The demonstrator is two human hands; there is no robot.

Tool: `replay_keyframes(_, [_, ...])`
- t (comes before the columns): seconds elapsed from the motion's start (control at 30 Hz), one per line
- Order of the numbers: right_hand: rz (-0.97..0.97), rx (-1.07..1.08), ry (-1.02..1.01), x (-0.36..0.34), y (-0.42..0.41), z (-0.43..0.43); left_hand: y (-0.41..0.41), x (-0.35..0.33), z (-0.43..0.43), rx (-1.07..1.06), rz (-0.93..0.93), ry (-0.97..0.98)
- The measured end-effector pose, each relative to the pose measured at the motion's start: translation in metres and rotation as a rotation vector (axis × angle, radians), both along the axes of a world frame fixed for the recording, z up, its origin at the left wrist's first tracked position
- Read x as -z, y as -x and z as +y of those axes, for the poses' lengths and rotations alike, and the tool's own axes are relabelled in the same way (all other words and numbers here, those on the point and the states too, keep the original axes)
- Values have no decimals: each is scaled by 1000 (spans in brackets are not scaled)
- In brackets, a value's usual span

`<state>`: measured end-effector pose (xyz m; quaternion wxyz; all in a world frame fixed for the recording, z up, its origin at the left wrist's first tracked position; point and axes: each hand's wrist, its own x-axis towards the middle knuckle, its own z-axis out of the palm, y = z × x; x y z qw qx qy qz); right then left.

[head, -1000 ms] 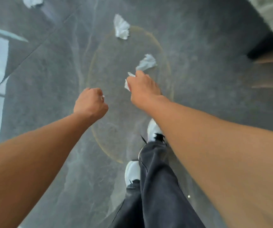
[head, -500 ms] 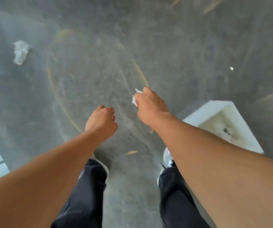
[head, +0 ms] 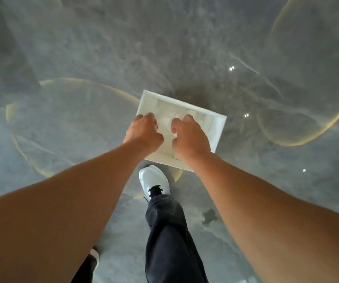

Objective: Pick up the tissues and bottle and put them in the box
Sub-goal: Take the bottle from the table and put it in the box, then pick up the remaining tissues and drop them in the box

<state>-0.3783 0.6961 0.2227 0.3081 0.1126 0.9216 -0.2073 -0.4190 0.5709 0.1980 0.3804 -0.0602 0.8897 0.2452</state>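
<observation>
A white open box (head: 215,129) stands on the grey floor just ahead of my feet. Both my hands hover over it. My left hand (head: 143,132) is a closed fist above the box's left side, and nothing shows in it. My right hand (head: 190,138) is curled over the box's middle, with a bit of white tissue (head: 175,135) showing under its thumb. More crumpled white paper (head: 167,120) lies inside the box between the hands. No bottle is in view.
The floor (head: 82,58) is glossy grey marble with thin gold curved lines (head: 328,127). My white shoe (head: 154,180) and dark trouser leg (head: 168,231) stand close behind the box. Small light reflections dot the floor to the right.
I have turned and stepped from the loose tissues on the floor to the box. Both hands have moved from open floor to above the box, the right still holding its tissue.
</observation>
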Motion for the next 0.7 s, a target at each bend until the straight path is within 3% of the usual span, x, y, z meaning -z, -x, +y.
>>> replay_keyframes(0.17, [-78,161,25,15,-20,18,-10,12,10,65,-49,19])
replay_keyframes(0.37, [-234,65,-94,12,-29,1,-18,13,-60,51,-62,134])
replay_keyframes(0.5, [-326,-33,-83,1,-9,-48,-24,11,-137,34,-117,143])
replay_keyframes(0.7, [-296,-190,-98,-11,35,-184,-25,-5,-282,-144,-109,80])
